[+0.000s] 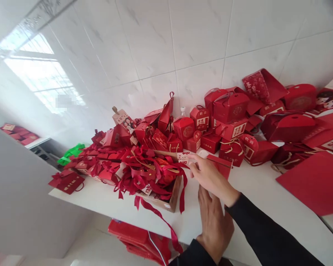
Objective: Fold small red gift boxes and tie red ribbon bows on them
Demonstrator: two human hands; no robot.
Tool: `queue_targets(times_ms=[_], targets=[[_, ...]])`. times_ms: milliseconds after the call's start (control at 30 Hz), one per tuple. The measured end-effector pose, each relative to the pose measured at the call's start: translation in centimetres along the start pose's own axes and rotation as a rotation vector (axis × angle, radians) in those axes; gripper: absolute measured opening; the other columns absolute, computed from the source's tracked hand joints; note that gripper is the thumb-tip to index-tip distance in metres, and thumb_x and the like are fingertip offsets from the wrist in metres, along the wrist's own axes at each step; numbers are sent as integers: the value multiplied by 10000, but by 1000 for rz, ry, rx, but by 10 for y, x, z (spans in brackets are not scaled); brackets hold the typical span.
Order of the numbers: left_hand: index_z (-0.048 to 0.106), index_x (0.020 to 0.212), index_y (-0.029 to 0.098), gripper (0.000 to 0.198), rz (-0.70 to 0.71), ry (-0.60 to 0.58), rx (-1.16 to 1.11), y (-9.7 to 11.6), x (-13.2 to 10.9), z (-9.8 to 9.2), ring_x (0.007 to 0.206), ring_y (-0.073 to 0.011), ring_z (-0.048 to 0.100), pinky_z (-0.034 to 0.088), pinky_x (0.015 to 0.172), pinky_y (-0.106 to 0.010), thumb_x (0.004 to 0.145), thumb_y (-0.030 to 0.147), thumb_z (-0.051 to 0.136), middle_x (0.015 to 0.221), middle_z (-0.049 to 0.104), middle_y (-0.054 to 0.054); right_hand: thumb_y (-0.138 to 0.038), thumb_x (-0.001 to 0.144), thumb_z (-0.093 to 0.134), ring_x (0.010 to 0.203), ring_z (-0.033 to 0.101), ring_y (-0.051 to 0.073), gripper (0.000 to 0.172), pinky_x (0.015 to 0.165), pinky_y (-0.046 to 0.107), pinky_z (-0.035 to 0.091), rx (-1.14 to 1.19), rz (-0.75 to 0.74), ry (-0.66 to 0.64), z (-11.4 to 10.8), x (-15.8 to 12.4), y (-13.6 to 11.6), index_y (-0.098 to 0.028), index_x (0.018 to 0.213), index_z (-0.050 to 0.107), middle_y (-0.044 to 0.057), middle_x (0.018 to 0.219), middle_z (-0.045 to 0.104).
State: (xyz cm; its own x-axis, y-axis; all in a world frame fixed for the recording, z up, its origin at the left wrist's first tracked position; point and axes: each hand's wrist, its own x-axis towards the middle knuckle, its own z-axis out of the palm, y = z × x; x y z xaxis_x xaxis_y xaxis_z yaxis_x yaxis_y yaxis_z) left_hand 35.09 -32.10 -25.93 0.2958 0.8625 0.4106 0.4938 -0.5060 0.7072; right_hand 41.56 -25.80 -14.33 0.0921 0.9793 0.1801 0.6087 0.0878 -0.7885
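My right hand (211,179) reaches in from the right, its fingers bent in a pinch at the edge of a small white tag (183,157) with red characters. Below it, my left hand (215,221) is over the white table, back up and fingers stretched out; its fingertips are partly hidden under my right wrist. A red box (220,166) lies just behind my right hand. To the left, a shallow wooden tray (173,201) is heaped with red ribbons (147,170) and flower pieces. One long ribbon (162,218) hangs over the table edge.
Red gift boxes (230,107) are piled along the tiled wall (199,40). A flat red sheet (313,183) lies at the right. A red plastic stool (138,236) stands below the table's front edge, and a bright green bag (70,153) sits at the far left.
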Motion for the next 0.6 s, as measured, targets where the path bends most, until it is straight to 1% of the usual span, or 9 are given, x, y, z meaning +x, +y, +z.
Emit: queue_targets(times_ms=[67, 100, 167, 200, 267, 333, 433, 533, 600], targets=[[485, 1476, 240, 813, 46, -38, 18, -3, -2, -5, 1449, -390, 430, 407, 1185, -604, 708, -2, 598, 1498, 511, -183, -165, 908, 494, 592, 650, 211, 226, 608, 294, 476, -13, -3, -38, 17, 22, 8, -178, 1009, 696, 17, 649, 677], [469, 1484, 239, 814, 45, -36, 24, -4, -4, -8, 1444, -389, 437, 424, 1172, -607, 716, -8, 579, 1497, 508, -189, -160, 885, 522, 570, 637, 206, 175, 588, 287, 462, -15, -11, -42, 23, 28, 13, -188, 888, 694, 12, 617, 664], [447, 1484, 231, 768, 8, 9, 28, -8, -8, -15, 1454, -374, 431, 455, 1150, -593, 758, 0, 543, 1516, 475, -203, -178, 865, 547, 558, 625, 201, 175, 573, 282, 444, -19, -25, -29, 28, 30, 22, -210, 725, 646, 8, 583, 649], [442, 1478, 228, 727, -21, 45, 27, -10, -9, -18, 1465, -363, 420, 465, 1144, -580, 789, 13, 526, 1532, 454, -206, -198, 867, 546, 577, 631, 205, 190, 585, 284, 445, -21, -30, -11, 26, 28, 26, -217, 696, 629, 11, 588, 652], [434, 1471, 233, 654, -75, 119, 19, -14, -5, -26, 1493, -342, 386, 463, 1149, -559, 848, 46, 494, 1573, 403, -197, -248, 871, 540, 646, 658, 221, 187, 629, 297, 461, -21, -33, 37, 17, 21, 31, -221, 708, 628, 30, 651, 687], [419, 1481, 232, 617, -120, 183, 0, -17, 4, -34, 1505, -319, 373, 440, 1172, -533, 887, 72, 470, 1597, 372, -183, -298, 861, 534, 687, 670, 238, 177, 660, 315, 470, -23, -11, 96, 3, 13, 34, -222, 744, 643, 46, 703, 710], [384, 1502, 193, 607, -146, 254, -25, -20, 19, -43, 1474, -297, 420, 395, 1207, -502, 908, 93, 460, 1559, 417, -191, -377, 833, 541, 639, 643, 245, 209, 631, 332, 453, -39, 72, 216, -28, -1, 41, -219, 801, 674, 47, 683, 702], [350, 1518, 184, 614, -144, 283, -64, -20, 27, -47, 1455, -276, 438, 391, 1207, -469, 919, 105, 456, 1531, 441, -186, -462, 819, 558, 627, 619, 246, 288, 598, 343, 442, -62, 186, 364, -70, -25, 55, -210, 851, 694, 67, 708, 707], [359, 1509, 200, 601, -143, 282, -91, -19, 28, -48, 1447, -263, 443, 388, 1207, -452, 923, 109, 459, 1517, 448, -172, -493, 836, 569, 667, 637, 258, 332, 599, 357, 461, -65, 276, 482, -100, -51, 71, -198, 912, 701, 106, 791, 731]])
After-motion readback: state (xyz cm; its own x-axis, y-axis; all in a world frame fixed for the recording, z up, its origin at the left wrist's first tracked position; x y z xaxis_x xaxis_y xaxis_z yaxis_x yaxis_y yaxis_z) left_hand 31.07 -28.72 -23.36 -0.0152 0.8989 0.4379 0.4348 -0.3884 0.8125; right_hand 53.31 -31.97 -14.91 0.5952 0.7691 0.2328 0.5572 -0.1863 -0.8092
